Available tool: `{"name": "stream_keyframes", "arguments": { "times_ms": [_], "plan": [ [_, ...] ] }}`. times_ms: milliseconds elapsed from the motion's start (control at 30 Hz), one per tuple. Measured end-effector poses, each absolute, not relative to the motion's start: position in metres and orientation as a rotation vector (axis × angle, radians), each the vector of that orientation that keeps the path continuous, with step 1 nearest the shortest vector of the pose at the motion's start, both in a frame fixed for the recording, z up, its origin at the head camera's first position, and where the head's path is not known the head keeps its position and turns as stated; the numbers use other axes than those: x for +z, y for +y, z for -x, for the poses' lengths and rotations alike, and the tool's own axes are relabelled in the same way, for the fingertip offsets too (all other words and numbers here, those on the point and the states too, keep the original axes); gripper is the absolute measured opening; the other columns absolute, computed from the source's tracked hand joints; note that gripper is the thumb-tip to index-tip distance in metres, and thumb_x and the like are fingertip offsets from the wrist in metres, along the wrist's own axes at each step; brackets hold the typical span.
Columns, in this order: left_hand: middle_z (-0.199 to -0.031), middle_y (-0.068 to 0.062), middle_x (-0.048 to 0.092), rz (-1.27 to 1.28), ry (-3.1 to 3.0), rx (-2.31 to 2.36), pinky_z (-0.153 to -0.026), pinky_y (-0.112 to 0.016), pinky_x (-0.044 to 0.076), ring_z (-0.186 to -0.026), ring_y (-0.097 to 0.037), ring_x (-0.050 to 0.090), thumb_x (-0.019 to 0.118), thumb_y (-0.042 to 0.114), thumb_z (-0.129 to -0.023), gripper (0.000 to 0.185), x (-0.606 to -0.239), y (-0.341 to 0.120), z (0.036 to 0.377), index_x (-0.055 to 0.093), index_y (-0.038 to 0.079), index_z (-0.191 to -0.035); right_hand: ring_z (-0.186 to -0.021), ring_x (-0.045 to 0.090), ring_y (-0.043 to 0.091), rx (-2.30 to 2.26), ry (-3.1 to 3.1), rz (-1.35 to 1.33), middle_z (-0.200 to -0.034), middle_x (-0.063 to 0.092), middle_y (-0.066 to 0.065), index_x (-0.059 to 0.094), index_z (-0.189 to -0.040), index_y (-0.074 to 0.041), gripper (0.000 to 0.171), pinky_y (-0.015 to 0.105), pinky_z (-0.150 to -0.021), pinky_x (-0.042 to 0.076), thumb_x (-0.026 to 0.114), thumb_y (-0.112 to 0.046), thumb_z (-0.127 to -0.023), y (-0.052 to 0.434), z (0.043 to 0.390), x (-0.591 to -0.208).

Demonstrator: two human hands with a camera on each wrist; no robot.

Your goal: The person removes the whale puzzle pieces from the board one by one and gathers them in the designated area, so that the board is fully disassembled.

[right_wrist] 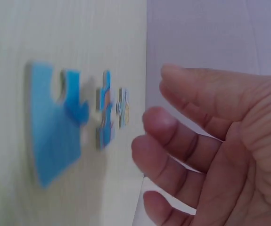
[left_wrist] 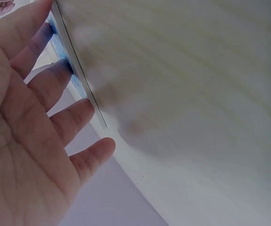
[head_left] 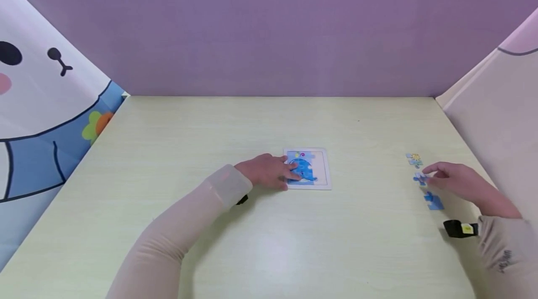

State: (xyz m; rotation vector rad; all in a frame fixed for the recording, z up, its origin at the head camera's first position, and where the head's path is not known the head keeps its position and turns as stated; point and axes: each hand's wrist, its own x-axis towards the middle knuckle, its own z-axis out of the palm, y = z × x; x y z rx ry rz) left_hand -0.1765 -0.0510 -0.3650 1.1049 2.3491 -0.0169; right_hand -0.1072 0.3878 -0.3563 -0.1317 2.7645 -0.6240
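While the open left hand (head_left: pixel 269 171) presses the puzzle board (head_left: pixel 323 168), the open right hand (head_left: pixel 456 180) touches a loose piece (head_left: pixel 419 178).

One head view, two wrist views.
My head camera looks down the table (head_left: pixel 269 243); each wrist camera sits close at its palm, sharing that tabletop.

Bright, even light; blurred wrist views.
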Motion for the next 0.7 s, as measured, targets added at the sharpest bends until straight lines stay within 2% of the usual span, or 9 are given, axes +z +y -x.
{"name": "stream_keyframes", "arguments": {
  "times_ms": [167,367,533,700],
  "plan": [
    [-0.158,0.005,0.027,-1.101,2.356,-0.021,-0.112,-0.045,0.031,-0.148,-0.026,0.018,0.056,0.033,-0.099,0.046,-0.365,-0.049,0.176,0.046,0.036,-0.144,-0.076,0.057,0.013,-0.635,2.773,0.174,-0.087,0.065,0.006,0.059,-0.118,0.011,0.034,0.032,-0.065,0.047,0.058,-0.015,-0.097,0.373,0.118,-0.355],
    [-0.158,0.005,0.028,-1.103,2.360,-0.007,-0.111,-0.044,0.032,-0.147,-0.027,0.020,0.057,0.033,-0.099,0.047,-0.364,-0.049,0.176,0.047,0.035,-0.144,-0.068,0.050,0.012,-0.645,2.794,0.232,-0.083,0.059,0.002,0.060,-0.116,0.009,0.032,0.031,-0.062,0.045,0.060,-0.016,-0.096,0.352,0.130,-0.355],
    [-0.157,0.005,0.029,-1.100,2.368,-0.009,-0.111,-0.044,0.032,-0.147,-0.027,0.020,0.057,0.033,-0.098,0.046,-0.365,-0.049,0.176,0.047,0.035,-0.144,-0.070,0.050,0.014,-0.690,2.757,0.246,-0.085,0.061,0.003,0.061,-0.118,0.008,0.034,0.030,-0.062,0.044,0.061,-0.019,-0.096,0.335,0.139,-0.354],
    [-0.158,0.004,0.029,-1.094,2.372,-0.020,-0.111,-0.044,0.032,-0.147,-0.026,0.020,0.056,0.033,-0.099,0.046,-0.364,-0.049,0.178,0.047,0.036,-0.144,-0.070,0.046,0.015,-0.728,2.737,0.259,-0.081,0.056,0.001,0.062,-0.117,0.006,0.034,0.029,-0.062,0.041,0.063,-0.019,-0.094,0.318,0.148,-0.356]
  ]
}}
